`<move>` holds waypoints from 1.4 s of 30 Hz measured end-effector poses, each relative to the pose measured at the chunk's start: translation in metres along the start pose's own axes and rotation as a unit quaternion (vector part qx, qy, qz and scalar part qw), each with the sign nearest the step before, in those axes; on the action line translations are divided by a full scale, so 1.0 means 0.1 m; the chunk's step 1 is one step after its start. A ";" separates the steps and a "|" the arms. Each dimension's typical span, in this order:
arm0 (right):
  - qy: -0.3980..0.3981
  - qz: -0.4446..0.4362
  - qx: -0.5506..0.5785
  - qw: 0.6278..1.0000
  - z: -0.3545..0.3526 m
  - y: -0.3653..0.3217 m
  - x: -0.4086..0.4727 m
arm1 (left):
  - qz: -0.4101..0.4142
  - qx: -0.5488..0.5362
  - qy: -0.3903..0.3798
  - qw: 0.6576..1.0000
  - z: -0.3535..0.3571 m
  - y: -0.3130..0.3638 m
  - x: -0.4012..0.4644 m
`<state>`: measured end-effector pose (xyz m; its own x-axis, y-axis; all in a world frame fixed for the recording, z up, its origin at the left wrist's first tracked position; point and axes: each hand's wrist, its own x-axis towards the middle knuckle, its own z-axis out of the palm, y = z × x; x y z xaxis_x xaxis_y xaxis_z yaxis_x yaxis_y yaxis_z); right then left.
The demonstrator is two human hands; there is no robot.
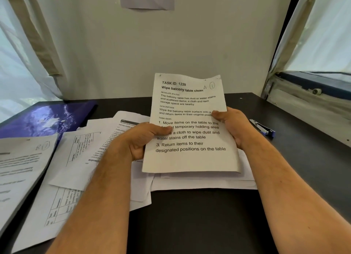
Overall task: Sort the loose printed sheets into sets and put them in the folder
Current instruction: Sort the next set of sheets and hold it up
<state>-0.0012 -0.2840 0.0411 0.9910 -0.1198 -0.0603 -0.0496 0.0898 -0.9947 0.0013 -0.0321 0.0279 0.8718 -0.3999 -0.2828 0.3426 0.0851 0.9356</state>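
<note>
Holding a printed sheet upright at frame centre: left hand and right hand each pinch a side edge, thumbs on front. Loose sheets spread lower left on dark table; blue folder mid-left; stapler right.

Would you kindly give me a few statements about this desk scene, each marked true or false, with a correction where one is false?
1. Both hands hold the sheet headed TASK ID: 1228. True: the left hand and right hand grip its sides.
2. The blue folder lies to the right of the held sheet. False: it lies at far left.
3. A stapler lies on the table right of the right hand. True.
4. The held sheet is marked B 2. False: it reads A with a circled 1.
5. Loose sheets lie under the left forearm. True.
</note>
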 end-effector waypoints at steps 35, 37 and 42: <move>-0.018 -0.038 -0.065 0.997 0.13 0.02 -0.04 | 0.207 -0.102 0.076 0.970 -0.06 0.01 0.12; -0.017 -0.048 -0.064 0.997 0.13 0.02 -0.05 | 0.214 -0.099 0.074 0.969 -0.05 0.00 0.12; -0.002 -0.079 -0.087 0.993 0.12 0.02 -0.06 | 0.228 -0.088 0.090 0.966 0.02 -0.01 0.13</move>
<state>-0.0056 -0.2712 0.0401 0.9886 -0.1149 0.0976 0.0861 -0.1012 -0.9911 0.0122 -0.0390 0.0238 0.9872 -0.1211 0.1037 -0.0513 0.3745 0.9258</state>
